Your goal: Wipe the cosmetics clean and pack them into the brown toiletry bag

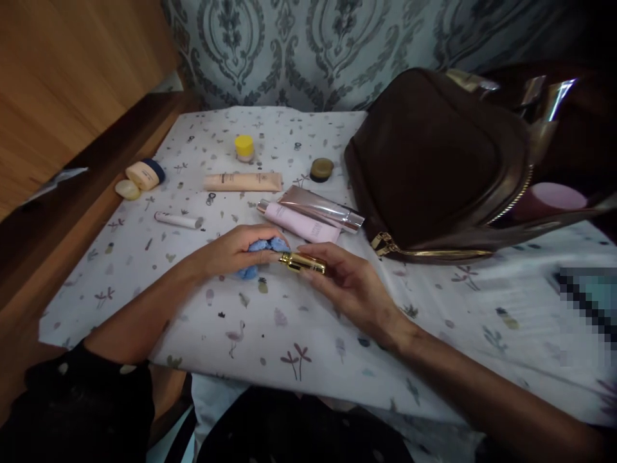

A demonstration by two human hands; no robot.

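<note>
My right hand (359,283) grips a small shiny gold bottle (308,263) lying sideways between thumb and fingers, its narrow end pointing left. A crumpled blue cloth (263,245) is bunched in my left hand (236,251), which presses it close to that narrow end. Whether the cloth touches the bottle I cannot tell. Just beyond my hands lie a pink tube (303,220) and a silvery tube (321,207), one partly over the other. The palm side of my left hand is hidden.
A large dark brown bag (434,167), its zip partly undone, stands at the right. Farther back are a peach tube (243,182), a yellow-lidded jar (244,148) and a small dark round pot (321,170). Leftward lie a white tube (177,220) and a navy-and-cream jar (144,173).
</note>
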